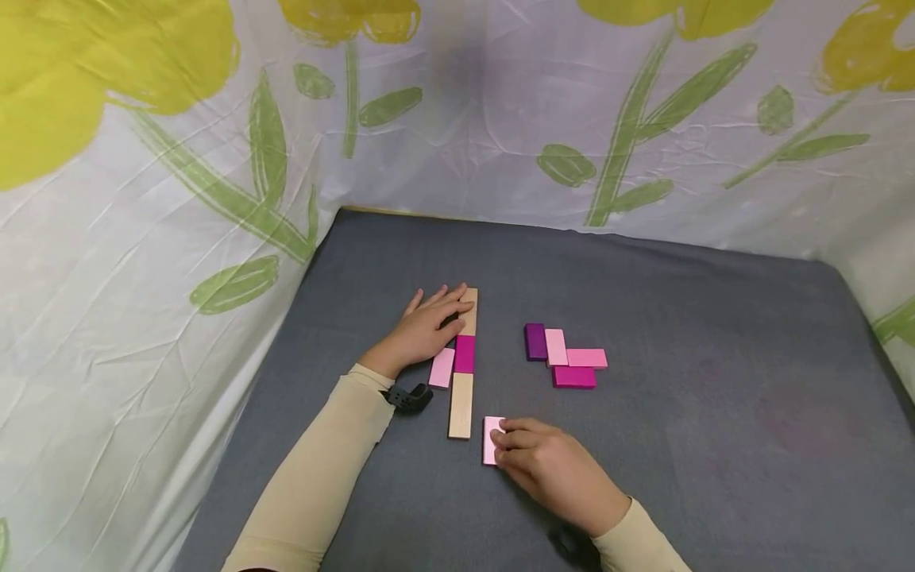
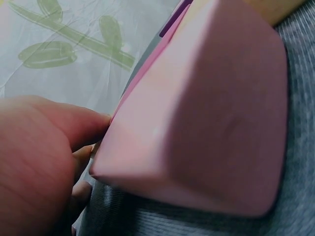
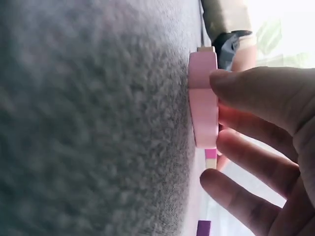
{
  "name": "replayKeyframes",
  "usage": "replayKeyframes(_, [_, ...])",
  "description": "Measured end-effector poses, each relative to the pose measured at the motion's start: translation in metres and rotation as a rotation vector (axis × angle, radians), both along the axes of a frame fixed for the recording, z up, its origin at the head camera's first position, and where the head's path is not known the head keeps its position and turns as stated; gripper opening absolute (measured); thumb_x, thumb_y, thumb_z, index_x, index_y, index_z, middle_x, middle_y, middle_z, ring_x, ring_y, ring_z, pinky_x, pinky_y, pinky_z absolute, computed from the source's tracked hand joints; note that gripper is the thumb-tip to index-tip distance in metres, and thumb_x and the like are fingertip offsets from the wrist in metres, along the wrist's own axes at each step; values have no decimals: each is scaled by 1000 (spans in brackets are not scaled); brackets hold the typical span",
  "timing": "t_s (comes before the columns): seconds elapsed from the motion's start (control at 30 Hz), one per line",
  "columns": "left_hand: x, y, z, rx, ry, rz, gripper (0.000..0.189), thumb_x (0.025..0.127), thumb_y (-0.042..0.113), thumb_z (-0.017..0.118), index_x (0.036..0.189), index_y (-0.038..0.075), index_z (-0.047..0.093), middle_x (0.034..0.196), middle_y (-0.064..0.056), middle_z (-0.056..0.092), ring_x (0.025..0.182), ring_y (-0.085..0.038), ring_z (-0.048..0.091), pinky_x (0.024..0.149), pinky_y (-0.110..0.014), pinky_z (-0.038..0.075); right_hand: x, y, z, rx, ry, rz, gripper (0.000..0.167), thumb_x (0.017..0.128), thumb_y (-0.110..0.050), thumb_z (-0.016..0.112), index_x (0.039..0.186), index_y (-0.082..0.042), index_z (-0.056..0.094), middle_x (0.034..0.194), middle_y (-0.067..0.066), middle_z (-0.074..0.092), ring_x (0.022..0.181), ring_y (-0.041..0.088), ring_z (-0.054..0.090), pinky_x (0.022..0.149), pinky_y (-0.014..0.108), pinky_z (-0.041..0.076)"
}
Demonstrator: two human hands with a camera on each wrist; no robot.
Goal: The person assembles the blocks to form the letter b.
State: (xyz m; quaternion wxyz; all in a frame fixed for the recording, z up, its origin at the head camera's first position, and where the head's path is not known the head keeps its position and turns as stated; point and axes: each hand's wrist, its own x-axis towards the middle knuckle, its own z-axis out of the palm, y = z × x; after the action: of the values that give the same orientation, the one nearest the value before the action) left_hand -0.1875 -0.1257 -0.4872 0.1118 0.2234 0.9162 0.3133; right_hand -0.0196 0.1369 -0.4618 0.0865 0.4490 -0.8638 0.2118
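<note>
A straight row runs over the grey cloth in the head view: a far wooden block, a magenta block and a near wooden block. My left hand rests on the far end of the row, fingers spread and fairly straight. A pink block lies against the row's left side by that wrist; it looms large in the left wrist view. Right of the row's near end, my right hand holds a light pink block by its fingertips, low at the cloth, its thumb on the block.
To the right lies a cluster of touching blocks: dark purple, light pink, pink and magenta. Grey cloth covers the table. A white curtain with painted flowers hangs behind and at the left.
</note>
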Motion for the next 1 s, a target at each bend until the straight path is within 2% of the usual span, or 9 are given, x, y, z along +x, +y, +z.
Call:
replayKeyframes(0.4, [1,0,1,0,-1,1,48,113,32,49,158,17,50,174,3,24,163,-26,16,130,-53,-8,11,-8,3,3,-9,100,18,81,-12,92,98,-12,86,112,-1,79,109,16,72,95,32,59])
replayKeyframes(0.77, [0,0,0,-4,2,2,48,113,32,49,158,17,51,174,3,24,162,-26,17,130,-53,-8,18,-23,0,39,10,139,16,85,-18,90,100,-16,86,115,-5,79,112,14,70,100,30,56])
replayKeyframes(1.0, [0,1,2,-5,1,3,48,113,33,48,159,18,50,174,4,23,163,-25,16,130,-52,-9,17,-31,2,56,-57,113,18,88,-20,88,105,-16,86,118,-5,78,114,12,69,101,29,56])
